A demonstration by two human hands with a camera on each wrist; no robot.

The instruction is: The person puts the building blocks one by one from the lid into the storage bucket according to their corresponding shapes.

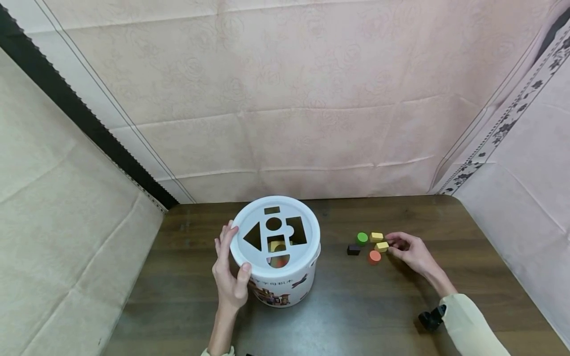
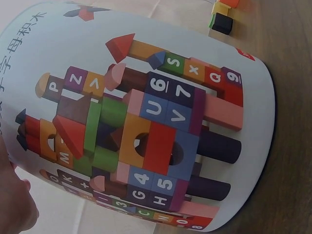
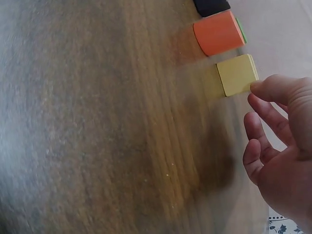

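Observation:
A white bucket (image 1: 285, 291) with printed building blocks on its side stands on the table, its lid (image 1: 258, 212) cut with shaped holes. My left hand (image 1: 231, 279) rests against the bucket's left side, fingers fairly straight along the lid's rim and thumb in front. To the right, my right hand (image 1: 411, 252) has thumb and forefinger at the right edges of two yellow blocks, the farther block (image 1: 376, 237) and the nearer block (image 1: 381, 246). In the right wrist view the thumb's tip is right at a corner of the yellow block (image 3: 236, 75); the other fingers are loosely bent.
Beside the yellow blocks are a green round block (image 1: 362, 239), a black block (image 1: 354, 250) and an orange cylinder (image 1: 374, 257). Blocks show through the lid's holes. The wooden table (image 1: 338, 306) meets cloth-covered walls at the back and sides. A black device (image 1: 431, 319) is at my right wrist.

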